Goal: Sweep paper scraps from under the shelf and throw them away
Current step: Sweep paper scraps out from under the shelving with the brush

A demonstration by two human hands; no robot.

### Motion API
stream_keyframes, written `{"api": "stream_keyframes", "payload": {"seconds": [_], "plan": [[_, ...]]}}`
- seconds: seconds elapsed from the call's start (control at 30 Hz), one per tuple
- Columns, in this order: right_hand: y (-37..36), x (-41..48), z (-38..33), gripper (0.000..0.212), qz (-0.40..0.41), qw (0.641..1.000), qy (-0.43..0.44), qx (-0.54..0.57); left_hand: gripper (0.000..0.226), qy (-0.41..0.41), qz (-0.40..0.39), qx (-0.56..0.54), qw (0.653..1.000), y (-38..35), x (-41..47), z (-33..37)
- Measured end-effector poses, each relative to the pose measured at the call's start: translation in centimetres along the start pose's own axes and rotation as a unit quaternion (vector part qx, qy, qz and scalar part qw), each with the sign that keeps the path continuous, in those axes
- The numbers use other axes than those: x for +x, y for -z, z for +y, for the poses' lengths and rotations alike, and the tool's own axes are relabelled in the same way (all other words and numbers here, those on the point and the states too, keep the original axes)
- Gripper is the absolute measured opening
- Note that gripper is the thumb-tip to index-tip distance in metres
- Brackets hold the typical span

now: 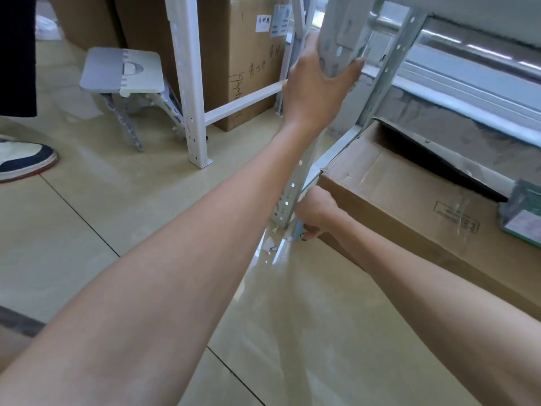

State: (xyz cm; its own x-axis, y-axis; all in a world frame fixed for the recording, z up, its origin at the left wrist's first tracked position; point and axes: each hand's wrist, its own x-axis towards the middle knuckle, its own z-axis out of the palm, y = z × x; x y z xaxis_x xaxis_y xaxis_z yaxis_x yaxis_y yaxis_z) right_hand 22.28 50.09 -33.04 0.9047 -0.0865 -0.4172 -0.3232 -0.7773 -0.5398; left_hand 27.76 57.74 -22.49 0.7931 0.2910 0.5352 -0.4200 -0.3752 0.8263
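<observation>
My left hand [317, 83] grips the perforated metal upright of the shelf [336, 51] high up, thumb on one side and fingers wrapped round the other. Down at the foot of that upright my right hand [314, 213] is curled round a light blue handle [298, 231] that reaches under the shelf's bottom rail; what is on its end is hidden. A few small white paper scraps [270, 247] lie on the glossy tiled floor just in front of the upright's foot.
A long flat cardboard box [409, 200] lies under the shelf on the right. A second white shelf frame [190, 92] with tall cartons [248, 54] stands behind. A grey folding stool [123, 71] sits at the left, beside another person's shoe [23, 161].
</observation>
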Motion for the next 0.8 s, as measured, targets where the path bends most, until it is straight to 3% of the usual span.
{"api": "stream_keyframes", "payload": {"seconds": [0.17, 0.37, 0.6, 0.8], "plan": [[0.1, 0.2, -0.3, 0.021, 0.078, 0.995, 0.065, -0.011, 0.041, 0.007, -0.004, -0.001, 1.000, 0.3, -0.2, 0.4], [-2.1, 1.7, 1.1, 0.019, 0.114, 0.990, 0.074, -0.047, 0.036, 0.006, -0.005, -0.008, 1.000, 0.2, -0.3, 0.3], [-3.7, 1.2, 2.6, 0.019, 0.083, 0.992, 0.063, -0.072, 0.041, -0.002, -0.006, -0.011, 1.000, 0.1, -0.2, 0.3], [-1.8, -0.9, 2.2, 0.013, -0.002, 0.996, 0.038, -0.086, 0.049, 0.001, -0.009, -0.024, 1.000, 0.4, -0.3, 0.8]]}}
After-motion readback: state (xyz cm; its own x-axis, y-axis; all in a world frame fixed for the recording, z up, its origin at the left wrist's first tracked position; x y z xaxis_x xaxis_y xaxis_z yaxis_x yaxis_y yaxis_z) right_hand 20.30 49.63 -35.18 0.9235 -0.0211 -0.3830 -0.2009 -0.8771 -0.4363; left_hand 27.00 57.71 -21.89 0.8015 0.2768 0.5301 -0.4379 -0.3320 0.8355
